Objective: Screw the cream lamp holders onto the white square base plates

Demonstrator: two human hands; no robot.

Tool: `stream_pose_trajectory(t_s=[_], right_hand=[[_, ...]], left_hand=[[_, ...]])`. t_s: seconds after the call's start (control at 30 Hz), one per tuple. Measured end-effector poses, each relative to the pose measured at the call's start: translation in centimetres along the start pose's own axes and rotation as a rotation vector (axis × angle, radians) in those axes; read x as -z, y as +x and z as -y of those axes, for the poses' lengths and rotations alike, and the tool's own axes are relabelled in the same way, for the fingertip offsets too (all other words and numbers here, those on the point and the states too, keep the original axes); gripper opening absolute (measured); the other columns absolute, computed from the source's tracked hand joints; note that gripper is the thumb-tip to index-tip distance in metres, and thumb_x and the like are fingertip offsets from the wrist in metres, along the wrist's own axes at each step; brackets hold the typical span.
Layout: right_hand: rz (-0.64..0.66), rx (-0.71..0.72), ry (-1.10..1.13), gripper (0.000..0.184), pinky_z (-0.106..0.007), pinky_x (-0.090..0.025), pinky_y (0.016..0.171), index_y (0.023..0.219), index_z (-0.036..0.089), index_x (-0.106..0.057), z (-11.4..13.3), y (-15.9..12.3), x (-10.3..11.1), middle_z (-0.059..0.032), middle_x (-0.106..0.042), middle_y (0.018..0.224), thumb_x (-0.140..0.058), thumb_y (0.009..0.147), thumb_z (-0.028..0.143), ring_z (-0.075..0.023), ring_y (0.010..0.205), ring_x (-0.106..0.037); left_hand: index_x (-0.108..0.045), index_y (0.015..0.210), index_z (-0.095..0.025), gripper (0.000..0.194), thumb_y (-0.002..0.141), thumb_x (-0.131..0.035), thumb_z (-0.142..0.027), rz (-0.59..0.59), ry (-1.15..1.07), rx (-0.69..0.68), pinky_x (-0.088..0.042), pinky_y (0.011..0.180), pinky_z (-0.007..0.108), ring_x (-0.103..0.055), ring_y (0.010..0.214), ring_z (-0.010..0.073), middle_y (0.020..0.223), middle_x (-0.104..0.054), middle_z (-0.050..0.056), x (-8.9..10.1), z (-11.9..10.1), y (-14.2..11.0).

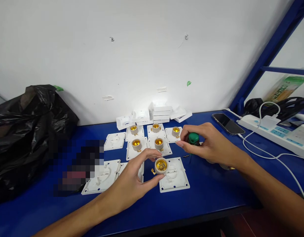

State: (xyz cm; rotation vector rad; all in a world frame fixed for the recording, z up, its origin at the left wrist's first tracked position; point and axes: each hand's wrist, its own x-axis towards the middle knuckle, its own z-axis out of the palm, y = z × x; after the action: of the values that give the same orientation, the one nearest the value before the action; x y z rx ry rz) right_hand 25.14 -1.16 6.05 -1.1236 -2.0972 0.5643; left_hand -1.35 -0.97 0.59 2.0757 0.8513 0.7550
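Between thumb and fingers, my left hand [138, 179] grips a round lamp socket [161, 165] with a pale rim, a gold-coloured inside and a brass terminal. It is over the left edge of a square white plate [178, 174]. My right hand [206, 141] is closed around a screwdriver with a green handle [193, 138], its shaft pointing down. Small dark screws [186, 156] lie on the blue table beside its tip. Behind my hands, several white plates carry sockets like this [136, 144]. Part of another socket [224, 167] shows beneath my right hand.
White square frames [162, 113] are stacked against the wall. More bare plates [114, 141] lie to the left, near a black plastic bag [31, 138]. On the right are a phone [228, 123], a white power strip [277, 131] and loose white cables [285, 168].
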Motion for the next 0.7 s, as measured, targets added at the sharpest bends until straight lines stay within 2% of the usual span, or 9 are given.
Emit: stream_pose_trajectory(t_s=[0.1,0.2,0.43,0.5,0.57,0.63,0.7], right_hand=[[0.006,-0.003,0.031,0.023,-0.025,-0.036,0.051,0.084,0.021,-0.062,-0.4,0.1,0.1,0.0049,-0.058,0.062,-0.064,0.098,0.039,-0.0089,0.053,-0.044],[-0.012,0.015,0.04,0.024,-0.026,-0.036,0.051,0.084,0.022,-0.062,-0.7,0.2,0.0,0.0054,-0.057,0.061,-0.064,0.098,0.04,-0.0092,0.052,-0.044],[0.003,0.036,0.038,0.023,-0.026,-0.036,0.05,0.084,0.022,-0.06,-0.5,0.0,-0.2,0.0053,-0.056,0.061,-0.062,0.099,0.039,-0.0097,0.052,-0.043],[0.003,0.043,0.01,0.023,-0.026,-0.034,0.05,0.084,0.023,-0.06,-0.4,0.0,-0.3,0.0053,-0.055,0.062,-0.061,0.1,0.04,-0.0097,0.052,-0.041],[0.004,0.055,-0.011,0.022,-0.026,-0.034,0.05,0.084,0.023,-0.059,-0.3,-0.1,-0.4,0.0058,-0.053,0.063,-0.061,0.1,0.038,-0.0094,0.052,-0.04],[0.01,0.082,-0.017,0.019,-0.025,-0.034,0.051,0.085,0.023,-0.059,-0.2,0.0,-0.6,0.0066,-0.052,0.063,-0.062,0.099,0.035,-0.0088,0.053,-0.04],[0.022,0.111,-0.021,0.016,-0.024,-0.034,0.051,0.086,0.023,-0.059,-0.1,0.0,-0.7,0.0075,-0.051,0.063,-0.063,0.099,0.032,-0.0083,0.052,-0.039]], left_hand=[[-0.057,0.126,-0.034,0.032,0.096,-0.067,-0.031,0.025,0.081,0.036,-0.049,0.104,0.04,-0.059,0.111,0.0211,0.126,-0.063,-0.001,0.1,-0.7,0.6],[-0.057,0.125,-0.032,0.029,0.097,-0.066,-0.03,0.065,0.091,0.038,-0.053,0.095,0.038,-0.06,0.104,0.0208,0.126,-0.063,0.0,-0.2,-1.1,1.2],[-0.058,0.115,-0.027,0.029,0.092,-0.075,-0.031,0.047,0.108,-0.01,-0.05,0.095,0.041,-0.06,0.105,0.0241,0.11,-0.063,0.003,-2.5,-0.1,1.9],[-0.058,0.113,-0.026,0.026,0.093,-0.075,-0.031,0.067,0.167,-0.018,-0.047,0.1,0.044,-0.06,0.106,0.0241,0.112,-0.063,0.002,-2.8,-0.1,1.9],[-0.058,0.115,-0.026,0.028,0.093,-0.076,-0.031,0.1,0.229,-0.038,-0.039,0.112,0.052,-0.059,0.112,0.0253,0.118,-0.061,0.003,-2.5,-0.4,1.9],[-0.057,0.123,-0.027,0.036,0.093,-0.075,-0.035,0.181,0.268,-0.051,-0.03,0.119,0.057,-0.056,0.121,0.0282,0.129,-0.059,0.004,-1.8,-0.7,1.8],[-0.053,0.133,-0.029,0.045,0.093,-0.074,-0.034,0.303,0.261,-0.086,-0.029,0.121,0.054,-0.051,0.131,0.0301,0.138,-0.056,0.005,-1.1,-1.0,1.7]])
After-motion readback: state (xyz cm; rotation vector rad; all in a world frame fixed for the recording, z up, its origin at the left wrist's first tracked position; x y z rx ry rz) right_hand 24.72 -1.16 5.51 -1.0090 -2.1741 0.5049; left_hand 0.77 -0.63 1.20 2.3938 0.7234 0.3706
